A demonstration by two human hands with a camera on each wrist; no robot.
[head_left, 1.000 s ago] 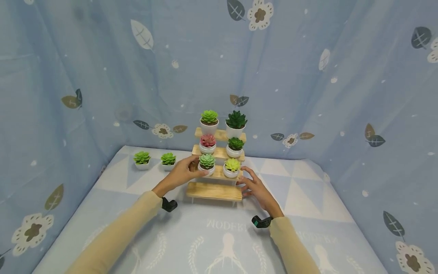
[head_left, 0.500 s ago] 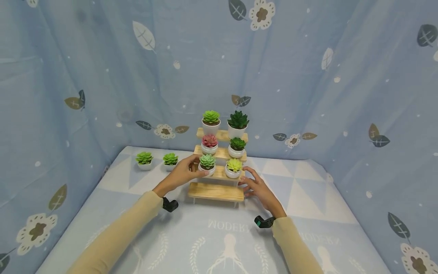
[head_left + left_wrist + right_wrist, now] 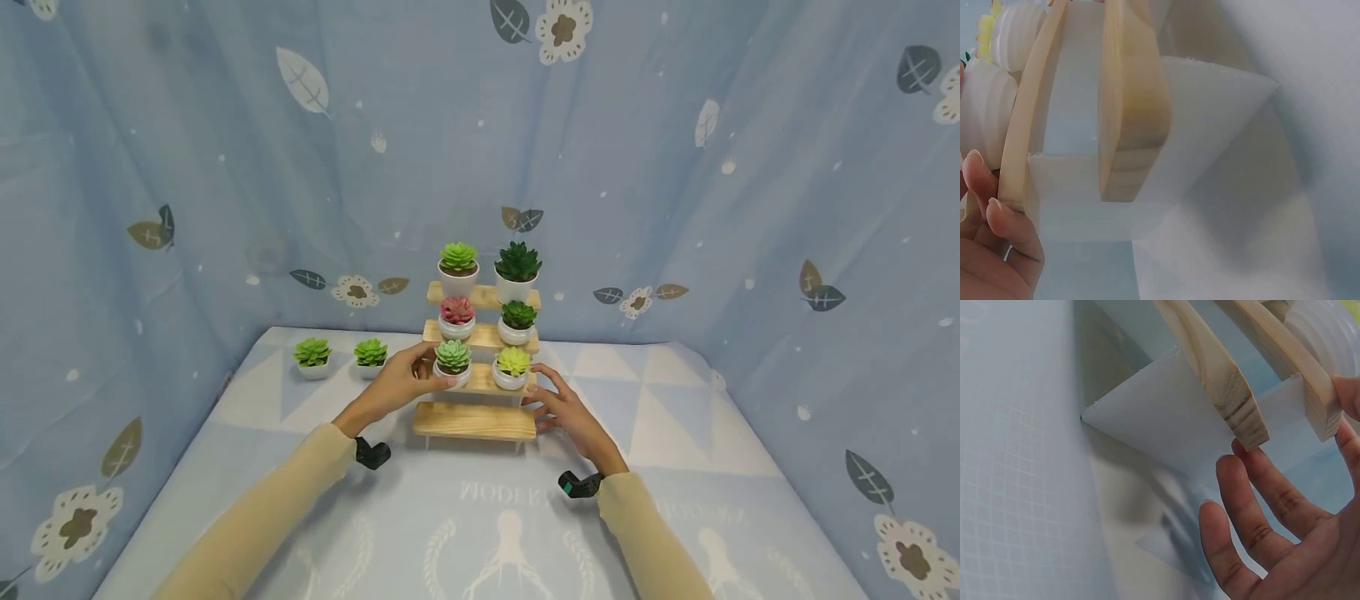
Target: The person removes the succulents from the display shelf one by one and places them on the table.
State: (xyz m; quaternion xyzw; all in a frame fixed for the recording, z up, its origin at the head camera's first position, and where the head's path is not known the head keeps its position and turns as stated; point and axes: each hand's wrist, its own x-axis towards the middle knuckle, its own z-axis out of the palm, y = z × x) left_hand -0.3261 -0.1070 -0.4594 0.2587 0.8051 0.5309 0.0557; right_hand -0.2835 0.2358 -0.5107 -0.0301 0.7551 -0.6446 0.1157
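In the head view my left hand (image 3: 393,385) holds a pale green succulent (image 3: 453,363) in a white pot, thumb in front, at the left end of the stand's second board from the bottom. In the left wrist view, its other fingers lie by that board's end. My right hand (image 3: 572,421) is at the stand's right side. In the right wrist view, a fingertip touches the lowest board (image 3: 1229,394) at its end, and another finger meets the board above. A yellow-green succulent (image 3: 512,367) stands to the right of the pale green one. The bare lowest board (image 3: 475,422) faces me.
Higher boards carry a red succulent (image 3: 457,313), a green one (image 3: 516,320), a bright green one (image 3: 458,263) and a dark green one (image 3: 516,268). Two small potted succulents, the outer (image 3: 312,357) and inner (image 3: 371,355), stand left on the patterned cloth (image 3: 420,492). A curtain (image 3: 480,150) hangs behind.
The pale green succulent has shifted slightly left with my left hand, widening the gap to the yellow-green one. My right hand stays at the stand's right side.
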